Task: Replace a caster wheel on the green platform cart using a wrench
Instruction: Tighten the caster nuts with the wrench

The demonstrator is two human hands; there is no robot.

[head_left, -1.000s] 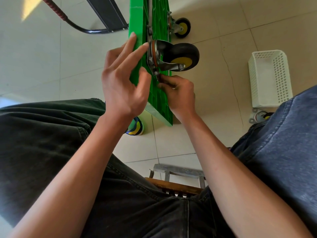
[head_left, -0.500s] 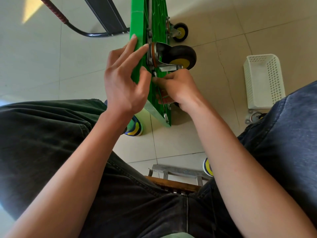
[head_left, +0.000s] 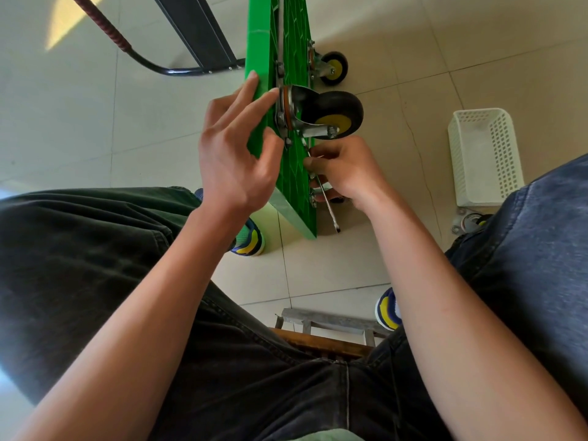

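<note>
1. Steel wrench [head_left: 322, 189] sits in the right hand [head_left: 345, 168], fingers curled round it, just below the caster [head_left: 321, 114].
2. Left hand [head_left: 234, 144], fingers spread, steadies the upended cart [head_left: 288, 173] beside the caster.
3. Risk: the wrench could slip off the bolt, or the cart tip, if that bracing eases.

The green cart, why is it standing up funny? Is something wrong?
The green cart stands on its edge, so its caster wheel sticks out sideways. The right hand holds a wrench by the wheel's plate. That suits the repair; nothing looks broken.
</note>
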